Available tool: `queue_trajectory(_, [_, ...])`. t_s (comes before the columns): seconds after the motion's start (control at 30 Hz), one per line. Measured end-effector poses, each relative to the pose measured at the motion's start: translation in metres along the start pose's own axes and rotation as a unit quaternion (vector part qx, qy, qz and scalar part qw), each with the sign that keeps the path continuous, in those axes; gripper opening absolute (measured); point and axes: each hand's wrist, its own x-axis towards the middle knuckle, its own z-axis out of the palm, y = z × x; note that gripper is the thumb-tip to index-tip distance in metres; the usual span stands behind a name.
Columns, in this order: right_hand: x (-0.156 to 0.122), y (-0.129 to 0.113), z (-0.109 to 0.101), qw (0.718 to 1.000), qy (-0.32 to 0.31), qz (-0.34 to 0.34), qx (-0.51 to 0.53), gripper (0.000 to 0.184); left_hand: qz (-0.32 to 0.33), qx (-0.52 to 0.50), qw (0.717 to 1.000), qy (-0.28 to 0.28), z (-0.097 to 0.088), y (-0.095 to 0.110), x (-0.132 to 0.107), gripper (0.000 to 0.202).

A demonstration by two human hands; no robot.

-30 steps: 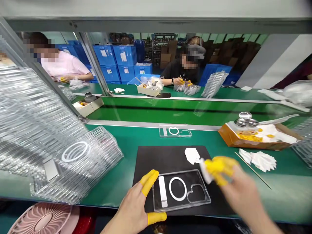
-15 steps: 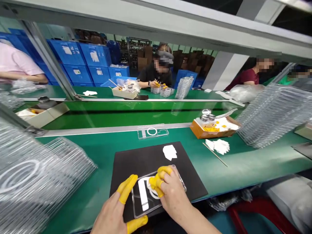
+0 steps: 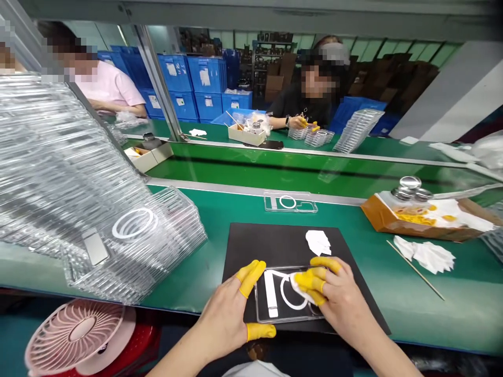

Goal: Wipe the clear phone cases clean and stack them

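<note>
A clear phone case with a white ring and a white strip lies on the black mat. My left hand holds the case at its left end, fingertips at the upper corner and thumb along the lower edge. Yellow finger cots cover several fingertips on both hands. My right hand is closed on a folded white wipe, pressed to the case beside the ring. The fingers partly hide the wipe and the case's right part. Another white wipe lies on the mat's upper right.
Another clear case lies behind the mat. Tall stacks of clear cases stand at left. On the right are a box with metal-topped bottles, wipes and a thin stick. A pink fan is below left. A co-worker sits across.
The view has swung left, bringing the fan and more stacked cases into sight. My right hand with the wipe has shifted to the ring's right side. My left hand stays at the case's left end.
</note>
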Motion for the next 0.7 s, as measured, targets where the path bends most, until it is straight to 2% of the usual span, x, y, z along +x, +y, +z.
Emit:
queue_trajectory(0.07, [0.000, 0.001, 0.000, 1.000, 0.010, 0.009, -0.007, 0.018, 0.002, 0.005, 1.000, -0.004, 0.000, 0.000, 0.000, 0.116])
queue_trajectory(0.23, [0.001, -0.001, -0.001, 0.994, -0.060, -0.068, 0.069, 0.022, 0.021, 0.015, 1.000, 0.012, 0.001, -0.002, 0.000, 0.124])
queue_trajectory(0.37, [0.001, 0.001, -0.003, 0.998, -0.036, -0.041, 0.037, 0.021, 0.042, 0.029, 0.999, 0.020, 0.002, -0.004, 0.000, 0.125])
queue_trajectory(0.47, [0.002, 0.000, -0.001, 0.989, -0.079, -0.077, 0.101, 0.023, 0.045, 0.033, 0.998, 0.030, 0.003, -0.005, 0.000, 0.126])
queue_trajectory(0.53, [0.001, 0.000, -0.004, 0.982, -0.112, -0.106, 0.109, 0.022, 0.046, 0.033, 0.998, 0.029, 0.003, -0.005, 0.000, 0.126])
queue_trajectory(0.7, [0.004, 0.001, -0.010, 0.984, -0.120, -0.100, 0.087, 0.021, 0.053, 0.041, 0.997, 0.029, 0.003, -0.006, 0.001, 0.118])
